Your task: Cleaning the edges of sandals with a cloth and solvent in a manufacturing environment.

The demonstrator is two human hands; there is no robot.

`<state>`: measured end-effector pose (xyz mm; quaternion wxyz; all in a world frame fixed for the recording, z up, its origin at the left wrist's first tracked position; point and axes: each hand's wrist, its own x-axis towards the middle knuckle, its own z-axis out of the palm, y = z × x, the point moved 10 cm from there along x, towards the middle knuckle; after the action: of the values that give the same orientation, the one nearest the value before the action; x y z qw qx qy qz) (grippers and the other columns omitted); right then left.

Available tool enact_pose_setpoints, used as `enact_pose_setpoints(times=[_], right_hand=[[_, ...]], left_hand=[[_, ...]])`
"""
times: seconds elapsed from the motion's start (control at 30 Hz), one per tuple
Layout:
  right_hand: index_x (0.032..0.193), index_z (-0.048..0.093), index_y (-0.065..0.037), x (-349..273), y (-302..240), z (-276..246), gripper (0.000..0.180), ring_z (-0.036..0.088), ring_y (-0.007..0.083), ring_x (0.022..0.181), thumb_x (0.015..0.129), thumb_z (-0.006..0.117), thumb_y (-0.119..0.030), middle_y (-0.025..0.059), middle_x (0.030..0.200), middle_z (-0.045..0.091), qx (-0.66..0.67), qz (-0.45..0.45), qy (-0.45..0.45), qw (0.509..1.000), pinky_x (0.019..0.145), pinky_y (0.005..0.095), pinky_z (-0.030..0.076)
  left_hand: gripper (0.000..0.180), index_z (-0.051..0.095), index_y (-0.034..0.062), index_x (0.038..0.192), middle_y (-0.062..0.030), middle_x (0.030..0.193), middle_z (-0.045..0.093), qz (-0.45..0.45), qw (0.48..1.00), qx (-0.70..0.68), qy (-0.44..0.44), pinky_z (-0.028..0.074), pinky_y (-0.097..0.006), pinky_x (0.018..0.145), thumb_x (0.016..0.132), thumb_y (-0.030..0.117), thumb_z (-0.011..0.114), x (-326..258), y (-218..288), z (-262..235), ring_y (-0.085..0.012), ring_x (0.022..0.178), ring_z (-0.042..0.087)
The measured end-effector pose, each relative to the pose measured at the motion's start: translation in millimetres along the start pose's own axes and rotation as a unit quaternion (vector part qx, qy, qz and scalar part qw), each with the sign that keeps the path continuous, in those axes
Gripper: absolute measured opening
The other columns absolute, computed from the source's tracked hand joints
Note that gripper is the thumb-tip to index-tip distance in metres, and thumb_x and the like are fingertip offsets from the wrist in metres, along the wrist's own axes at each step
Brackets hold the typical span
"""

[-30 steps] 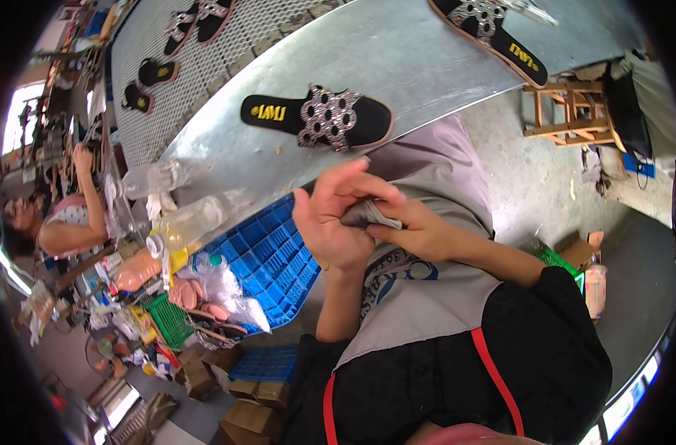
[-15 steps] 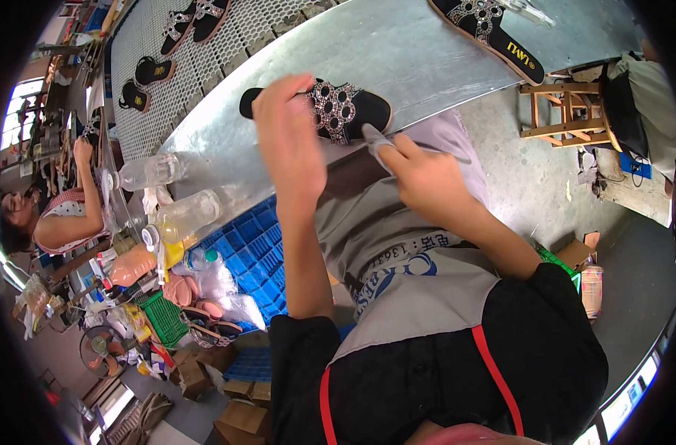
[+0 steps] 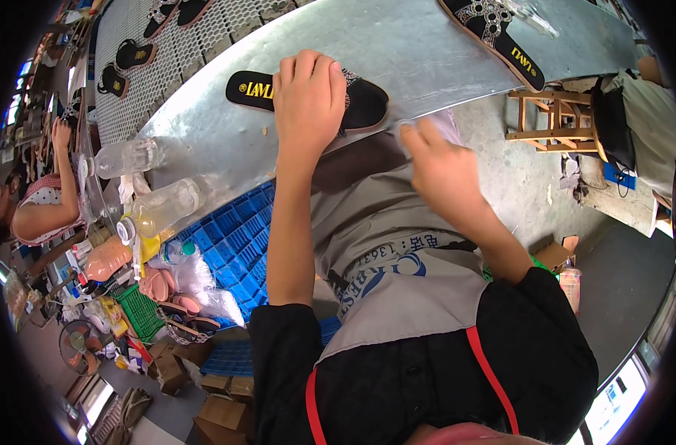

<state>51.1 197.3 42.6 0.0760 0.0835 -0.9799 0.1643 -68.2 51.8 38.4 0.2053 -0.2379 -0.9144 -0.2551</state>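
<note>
A black slide sandal (image 3: 369, 105) with a jewelled strap lies on the metal tabletop, its toe to the right. My left hand (image 3: 308, 100) grips it from above, fingers closed over the strap and hiding most of it. Beyond the table's near edge, just right of the toe, my right hand (image 3: 443, 163) is closed on a small grey cloth (image 3: 403, 133) that is blurred by motion. A gap shows between the cloth and the sandal. Further right on the same table rests a similar jewelled sandal (image 3: 520, 59).
Several sandals sit on a white perforated conveyor (image 3: 130, 89) at the far left. Plastic bottles (image 3: 167, 208) stand near the table's left end, above a blue crate (image 3: 238, 237). A wooden stool (image 3: 549, 122) is at the right. Another person's arm (image 3: 63, 178) shows at left.
My left hand has come down onto the sandal and closed over its strap; the printed insole heel now shows. My right hand has drawn slightly right, away from the toe, with the cloth.
</note>
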Motion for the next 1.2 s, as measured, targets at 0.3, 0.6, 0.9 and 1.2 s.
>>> enact_pose_setpoints(times=[0.3,0.6,0.9,1.2], right_hand=[[0.118,0.067,-0.015,35.0,25.4,6.4,0.04,0.07,0.0345,0.069,0.082,0.063,0.0,0.0082,0.096,0.06,-0.081,0.052,-0.038,0.995,0.056,0.0461,0.054],[0.118,0.067,-0.014,36.0,6.9,15.2,0.041,0.071,0.0327,0.067,0.079,0.065,0.0,0.0087,0.095,0.06,-0.033,-0.005,-0.05,0.998,0.053,0.0447,0.054],[0.116,0.064,-0.013,36.3,-0.7,9.0,0.036,0.071,0.0328,0.067,0.082,0.065,-0.001,0.0101,0.099,0.059,-0.047,-0.012,-0.06,0.997,0.053,0.0437,0.055],[0.109,0.063,-0.009,-37.3,-8.8,24.5,0.025,0.067,0.03,0.069,0.087,0.06,0.001,0.0089,0.092,0.058,0.139,-0.026,-0.2,0.97,0.06,0.0363,0.053]], left_hand=[[0.016,0.069,0.0054,0.096,-0.0058,0.105,0.063,-0.003,1.0,-0.003,0.009,0.046,-0.045,0.087,0.1,0.019,0.062,0.7,0.4,-3.0,-0.031,0.1,0.056],[0.014,0.068,0.0062,0.094,-0.0055,0.104,0.062,0.009,1.0,0.0,0.012,0.046,-0.045,0.086,0.098,0.019,0.063,-1.2,7.4,-0.4,-0.0306,0.098,0.056],[0.014,0.068,0.0062,0.094,-0.0055,0.103,0.063,0.006,1.0,0.006,0.017,0.046,-0.045,0.084,0.098,0.019,0.063,-1.0,4.4,1.1,-0.0307,0.097,0.056],[0.017,0.069,0.0048,0.096,-0.0071,0.108,0.065,-0.021,0.999,-0.041,-0.008,0.047,-0.044,0.09,0.101,0.017,0.059,-4.2,-0.5,-2.5,-0.0308,0.104,0.059]])
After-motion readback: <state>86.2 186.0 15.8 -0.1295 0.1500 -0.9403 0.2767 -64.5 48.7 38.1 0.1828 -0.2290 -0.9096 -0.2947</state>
